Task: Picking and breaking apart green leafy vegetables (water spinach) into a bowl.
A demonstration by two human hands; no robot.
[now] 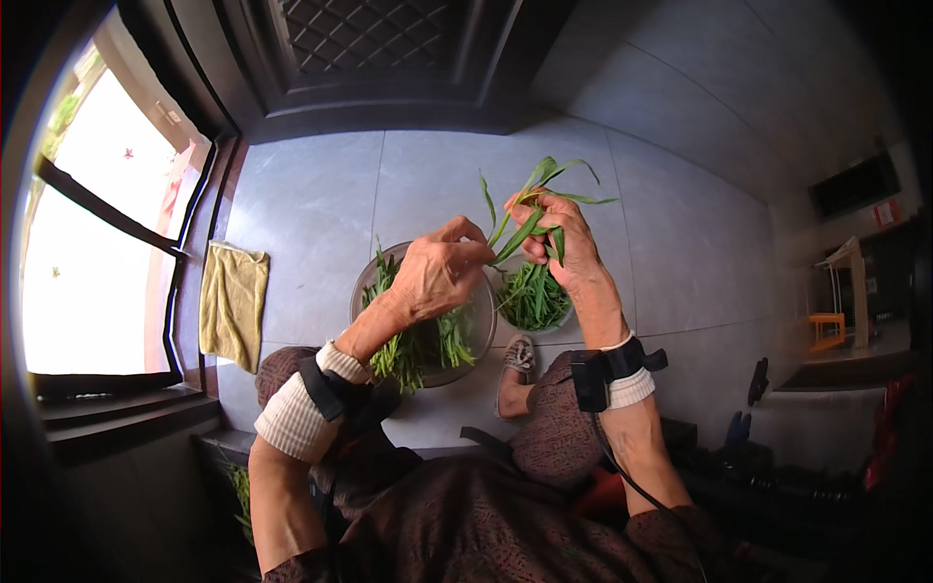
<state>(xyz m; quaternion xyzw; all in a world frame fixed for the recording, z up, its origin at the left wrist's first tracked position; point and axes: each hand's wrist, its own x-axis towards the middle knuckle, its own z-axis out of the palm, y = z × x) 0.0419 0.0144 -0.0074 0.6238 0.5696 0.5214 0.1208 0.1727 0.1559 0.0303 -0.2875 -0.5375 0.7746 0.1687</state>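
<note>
A leafy green stem (501,227), likely water spinach, is stretched between my two hands. The fingers of my left hand (442,266) pinch its lower end. Higher up, my right hand (563,232) grips the stem, with several long narrow leaves sticking out around its fingers. Below my left hand stands a wide round basin (481,313) holding bundles of long green stems (453,339); my hand and forearm hide part of it. Under my right hand is a smaller round container (565,321) filled with loose green leaves and pieces (536,295).
A yellow-tan cloth (233,306) lies on the grey tiled floor (313,189) by the doorway at left. A dark panelled door (372,95) stands ahead. My shoe (519,357) is close to the small container. More greens (240,492) show at lower left.
</note>
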